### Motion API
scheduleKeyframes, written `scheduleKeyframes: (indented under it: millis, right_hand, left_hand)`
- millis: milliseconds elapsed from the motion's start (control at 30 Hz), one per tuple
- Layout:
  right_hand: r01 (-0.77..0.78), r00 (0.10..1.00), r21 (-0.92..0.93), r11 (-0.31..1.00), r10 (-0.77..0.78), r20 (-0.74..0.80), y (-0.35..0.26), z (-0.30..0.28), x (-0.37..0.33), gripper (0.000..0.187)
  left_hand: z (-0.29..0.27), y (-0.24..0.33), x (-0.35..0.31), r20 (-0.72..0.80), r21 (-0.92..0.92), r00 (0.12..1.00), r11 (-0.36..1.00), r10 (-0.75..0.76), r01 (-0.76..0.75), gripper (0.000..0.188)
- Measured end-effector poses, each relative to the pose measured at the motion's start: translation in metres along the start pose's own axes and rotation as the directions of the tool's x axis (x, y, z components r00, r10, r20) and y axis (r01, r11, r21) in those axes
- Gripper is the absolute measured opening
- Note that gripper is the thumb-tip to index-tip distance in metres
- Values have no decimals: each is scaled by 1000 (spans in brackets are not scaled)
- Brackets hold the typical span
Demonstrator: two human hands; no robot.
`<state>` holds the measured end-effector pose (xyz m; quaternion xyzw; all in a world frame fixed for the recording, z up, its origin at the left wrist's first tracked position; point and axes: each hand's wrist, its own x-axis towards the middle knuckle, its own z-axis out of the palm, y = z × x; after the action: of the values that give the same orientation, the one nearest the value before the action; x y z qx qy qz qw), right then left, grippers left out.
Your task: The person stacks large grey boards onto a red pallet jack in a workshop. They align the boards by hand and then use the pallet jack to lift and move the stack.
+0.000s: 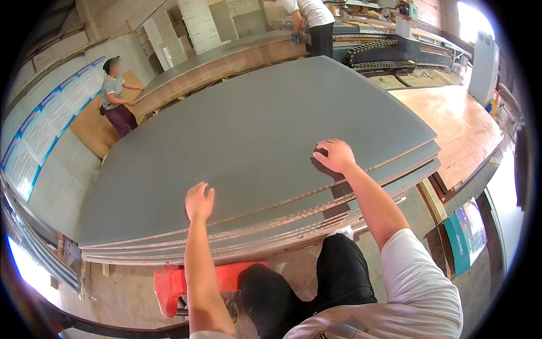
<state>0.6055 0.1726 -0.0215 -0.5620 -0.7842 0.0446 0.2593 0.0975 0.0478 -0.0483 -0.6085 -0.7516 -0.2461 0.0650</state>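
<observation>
A large grey board (248, 130) lies on top of a stack of similar boards (271, 226), whose edges are slightly out of line on my side. My left hand (199, 202) rests on its surface near the close edge, fingers stretched forward and thumb apart. Farther in and to the right, my right hand (336, 156) is on the same board with its fingers a little bent and spread from the thumb. Neither hand holds anything.
Beyond the stack, two people (118, 96) (310, 22) stand at another pile of boards (220, 65). Bare plywood sheets (451, 124) lie to the right, above a teal box (466, 234). Red equipment (169, 288) stands under my left arm. Machinery (378, 53) is at the back right.
</observation>
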Motion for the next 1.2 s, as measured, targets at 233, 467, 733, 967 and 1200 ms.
scheduleKeyframes:
  millis: [233,467,733,967,1200]
  right_hand:
    - [17,1000,11,1000,-16,-26,6,5,0,41]
    - [39,999,41,998,-37,-35,13,8,4,40]
    - [252,950,-43,967,-239,200,2,-7,-10,87]
    - [417,875,-121,901,-361,323,-19,-22,-44,104]
    - [447,857,-192,874,-356,373,-19,-19,-44,112]
  left_hand:
    - [-4,6,-3,11,-28,1000,1000,-8,8,41]
    - [-9,5,-17,115,47,990,995,86,-92,53]
    - [-39,-10,-38,163,8,946,959,279,-284,60]
    - [-28,-19,-44,110,54,952,954,287,-294,55]
    - [-27,-18,-39,90,49,937,938,337,-342,52]
